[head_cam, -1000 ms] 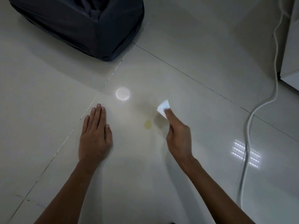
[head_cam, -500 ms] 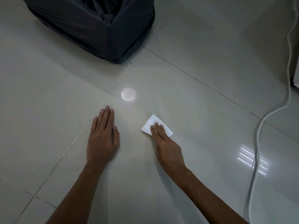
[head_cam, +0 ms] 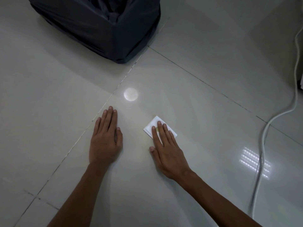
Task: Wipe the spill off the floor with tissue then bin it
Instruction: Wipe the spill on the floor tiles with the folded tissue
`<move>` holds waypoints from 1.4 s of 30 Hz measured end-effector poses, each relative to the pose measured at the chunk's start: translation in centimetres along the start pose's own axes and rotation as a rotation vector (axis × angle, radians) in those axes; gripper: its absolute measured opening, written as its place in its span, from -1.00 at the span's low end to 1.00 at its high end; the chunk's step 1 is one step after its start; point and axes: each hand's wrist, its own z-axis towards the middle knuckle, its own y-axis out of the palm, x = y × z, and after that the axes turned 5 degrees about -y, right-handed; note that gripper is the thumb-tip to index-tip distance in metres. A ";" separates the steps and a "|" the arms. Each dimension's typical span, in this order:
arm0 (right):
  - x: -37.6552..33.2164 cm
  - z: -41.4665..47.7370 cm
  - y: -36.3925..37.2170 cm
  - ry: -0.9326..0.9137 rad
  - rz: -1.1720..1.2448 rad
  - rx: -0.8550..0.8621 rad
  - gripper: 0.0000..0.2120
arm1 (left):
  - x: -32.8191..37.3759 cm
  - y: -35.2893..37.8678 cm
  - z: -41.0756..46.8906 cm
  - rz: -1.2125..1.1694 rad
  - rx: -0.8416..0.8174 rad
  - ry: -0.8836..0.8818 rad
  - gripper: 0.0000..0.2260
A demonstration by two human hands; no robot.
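The tissue (head_cam: 159,126) lies flat on the floor (head_cam: 205,76), a folded white square set cornerwise, on the tile just right of the grout line that runs toward the bin (head_cam: 98,25). A small yellowish stain shows on the tissue between two fingers. The right hand (head_cam: 165,148) presses down on it with fingers (head_cam: 158,124) straight and slightly spread; the fingertips cover the tissue's near half while its far corner and left corner stick out clear. The thumb rests on bare tile beside the tissue. Nothing is pinched; the hand is flat and open.

The left hand (head_cam: 106,138) lies palm-down on the floor to the left of the tissue, apart from it, fingers together, its outer edge beside the grout line. It holds nothing.

Beyond the left fingertips is a round bright reflection (head_cam: 130,96) on the tile. Farther off, at the top edge of the view, stands the bin, lined with a dark bag, its near corner at the crossing of the grout lines. A white cable (head_cam: 295,71) trails along the floor's right edge, well apart from both hands.
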 end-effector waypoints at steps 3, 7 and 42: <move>-0.5 0.2 -0.4 0.009 0.048 -0.008 -0.40 | 0.0 -0.1 0.0 -0.011 0.001 -0.006 -0.45; -0.7 0.8 -1.1 0.026 0.101 0.031 -0.41 | 0.0 0.0 0.0 -0.010 0.001 -0.008 -0.45; 4.8 1.9 -4.2 -0.242 -0.076 -0.002 -0.48 | 0.2 0.1 0.0 -0.039 0.047 -0.010 -0.46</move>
